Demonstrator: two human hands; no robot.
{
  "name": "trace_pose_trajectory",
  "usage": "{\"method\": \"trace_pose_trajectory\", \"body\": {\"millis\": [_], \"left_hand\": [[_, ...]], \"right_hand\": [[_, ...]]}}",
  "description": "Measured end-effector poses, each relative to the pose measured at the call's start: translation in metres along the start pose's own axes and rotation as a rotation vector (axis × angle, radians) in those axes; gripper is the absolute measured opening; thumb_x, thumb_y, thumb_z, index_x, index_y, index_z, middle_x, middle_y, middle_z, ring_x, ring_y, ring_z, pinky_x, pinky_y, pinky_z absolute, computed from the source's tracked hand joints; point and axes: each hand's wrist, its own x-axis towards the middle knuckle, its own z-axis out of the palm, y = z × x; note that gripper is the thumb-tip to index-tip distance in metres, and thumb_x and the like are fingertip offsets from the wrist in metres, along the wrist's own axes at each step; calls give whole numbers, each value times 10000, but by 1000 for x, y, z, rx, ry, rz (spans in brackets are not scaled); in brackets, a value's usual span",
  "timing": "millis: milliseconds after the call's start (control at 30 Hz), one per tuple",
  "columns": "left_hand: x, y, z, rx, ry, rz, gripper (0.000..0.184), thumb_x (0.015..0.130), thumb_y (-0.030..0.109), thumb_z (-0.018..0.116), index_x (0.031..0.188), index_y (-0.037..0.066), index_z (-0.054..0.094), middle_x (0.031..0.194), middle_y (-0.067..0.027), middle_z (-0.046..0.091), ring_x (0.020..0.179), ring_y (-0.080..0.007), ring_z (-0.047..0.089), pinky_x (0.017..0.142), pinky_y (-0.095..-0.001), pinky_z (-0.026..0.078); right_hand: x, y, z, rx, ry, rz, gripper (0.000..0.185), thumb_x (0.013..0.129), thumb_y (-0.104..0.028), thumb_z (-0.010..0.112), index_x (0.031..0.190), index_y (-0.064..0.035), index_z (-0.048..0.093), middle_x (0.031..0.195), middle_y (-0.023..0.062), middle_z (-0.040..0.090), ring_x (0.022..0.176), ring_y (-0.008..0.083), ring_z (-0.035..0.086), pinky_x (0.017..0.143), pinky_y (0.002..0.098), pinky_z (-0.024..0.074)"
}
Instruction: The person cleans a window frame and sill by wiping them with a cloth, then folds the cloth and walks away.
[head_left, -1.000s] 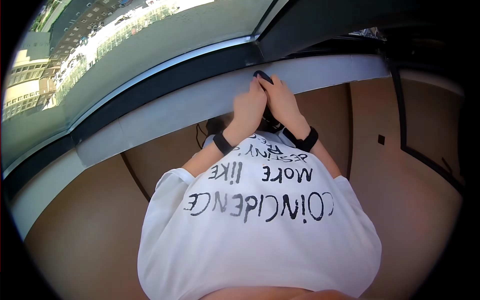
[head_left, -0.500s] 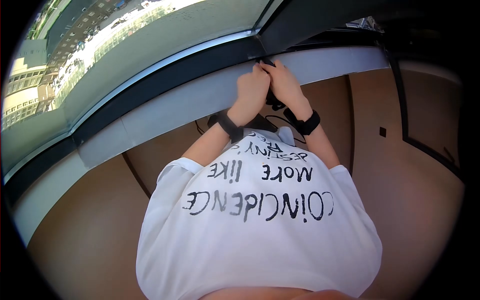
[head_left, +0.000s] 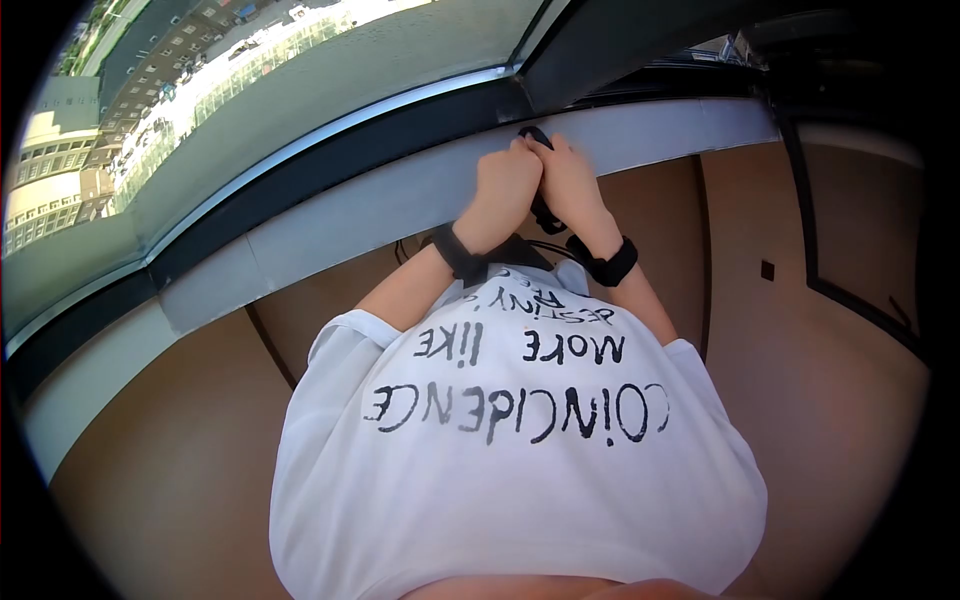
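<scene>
Both my hands are close together in front of the window sill, fingers closed around a looped black cord. My left hand is curled in a fist, its fingertips meeting those of the other hand. My right hand pinches the cord from the other side. One loop of it shows above the fingertips and another part hangs down between the hands; the rest is hidden by them, and I cannot tell its exact kind. A black band sits on each wrist.
The pale sill runs below a dark window frame, with buildings outside the glass. Below it is a brown panelled wall with a small dark square. Thin black cables show behind my forearms.
Both hands have come slightly down and toward me from the window frame, with the black cord still in them. More of its upper loop shows now.
</scene>
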Motion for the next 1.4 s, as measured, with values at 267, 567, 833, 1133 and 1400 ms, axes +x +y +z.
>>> {"method": "trace_pose_trajectory", "body": {"millis": [267, 567, 833, 1133, 1400], "left_hand": [[7, 3, 0, 0, -32, -74, 231, 772, 30, 581, 992, -29, 620, 903, -156, 639, 678, -270, 668, 531, -344, 516], [18, 11, 14, -51, 126, 64, 245, 760, 32, 587, 996, -28, 617, 881, -144, 629, 681, -272, 668, 542, -354, 520], [-25, -27, -19, -7, -96, -203, 230, 799, 61, 547, 1016, 46, 623, 996, -102, 639, 723, -317, 663, 605, -387, 541], [35, 22, 18, -61, 103, 42, 177, 749, 45, 588, 912, -20, 614, 813, -155, 651, 685, -306, 665, 556, -389, 522], [-4, -8, -1, -60, -30, -87, 176, 738, 96, 613, 895, 27, 654, 898, -155, 668, 725, -309, 674, 580, -403, 531]], "right_hand": [[16, 9, 2, -99, 38, -83, 321, 884, -72, 504, 1197, -72, 575, 1025, 189, 548, 917, 407, 567, 767, 459, 493], [8, 26, -5, 15, 101, 33, 313, 834, -76, 553, 1142, -76, 606, 1002, 194, 557, 866, 397, 576, 745, 473, 492], [14, -22, 23, 45, 38, -104, 367, 848, -103, 549, 1209, -43, 579, 1077, 185, 547, 929, 388, 572, 776, 451, 495], [15, 42, -8, -3, 127, 10, 291, 847, -99, 544, 1126, -121, 626, 1026, 165, 562, 882, 393, 579, 723, 471, 491], [15, 0, 6, 138, 44, -132, 283, 875, -91, 508, 1133, -50, 619, 1016, 190, 571, 918, 389, 572, 767, 443, 482]]}}
